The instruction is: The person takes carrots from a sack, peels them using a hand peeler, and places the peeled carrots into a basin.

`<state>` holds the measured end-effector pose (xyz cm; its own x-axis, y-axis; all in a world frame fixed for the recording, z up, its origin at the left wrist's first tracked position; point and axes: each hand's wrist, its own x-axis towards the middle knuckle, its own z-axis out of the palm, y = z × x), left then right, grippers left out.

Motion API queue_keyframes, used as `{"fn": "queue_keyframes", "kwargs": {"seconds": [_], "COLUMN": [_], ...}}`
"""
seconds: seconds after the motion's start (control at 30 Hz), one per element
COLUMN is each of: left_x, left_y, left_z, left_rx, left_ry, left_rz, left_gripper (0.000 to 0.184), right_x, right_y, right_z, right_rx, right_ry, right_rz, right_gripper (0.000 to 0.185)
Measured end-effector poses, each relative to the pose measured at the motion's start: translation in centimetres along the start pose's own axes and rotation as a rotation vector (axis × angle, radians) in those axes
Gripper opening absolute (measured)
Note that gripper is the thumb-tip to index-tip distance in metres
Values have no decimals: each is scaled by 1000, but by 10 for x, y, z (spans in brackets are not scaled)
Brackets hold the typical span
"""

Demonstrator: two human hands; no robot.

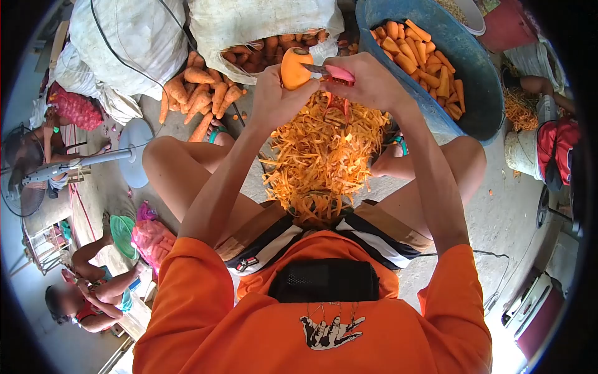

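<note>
My left hand is closed around a peeled orange carrot, whose dark-marked end faces up. My right hand grips a small knife with a pink handle, its blade at the side of the carrot. Just below my right hand is a red object, partly hidden, which I cannot identify for certain. Beneath both hands, a big heap of carrot peelings lies between my legs.
Unpeeled carrots lie at the front left, beside an open white sack of more carrots. A blue tub at the right holds peeled carrots. A standing fan is at the left. Other people sit at both sides.
</note>
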<state>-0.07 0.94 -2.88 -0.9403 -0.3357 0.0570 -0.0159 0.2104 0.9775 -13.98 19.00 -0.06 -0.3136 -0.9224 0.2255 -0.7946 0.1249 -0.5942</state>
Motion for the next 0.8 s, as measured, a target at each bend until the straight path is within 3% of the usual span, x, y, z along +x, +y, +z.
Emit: {"fn": "queue_keyframes", "kwargs": {"seconds": [0.33,0.4,0.53,0.6,0.73,0.8], "left_x": [-6,-7,-7,-6,-5,-8], "left_y": [22,25,20,22,21,26], "left_z": [-9,-10,-9,-10,-10,-13], "left_rx": [99,253,199,158,128,202], "left_ry": [-64,-124,-125,-159,-141,-191], "left_rz": [45,39,74,-38,29,60], "left_gripper": [24,24,25,27,29,19], "right_x": [0,0,-2,-2,-2,-1], "right_y": [-12,-15,-13,-13,-13,-12], "right_z": [1,0,3,4,3,5], "right_rx": [-50,-46,-59,-50,-90,-77], "right_ry": [86,105,99,119,59,56], "right_rz": [-86,-95,-87,-102,-31,-25], "right_gripper": [28,27,27,28,35,34]}}
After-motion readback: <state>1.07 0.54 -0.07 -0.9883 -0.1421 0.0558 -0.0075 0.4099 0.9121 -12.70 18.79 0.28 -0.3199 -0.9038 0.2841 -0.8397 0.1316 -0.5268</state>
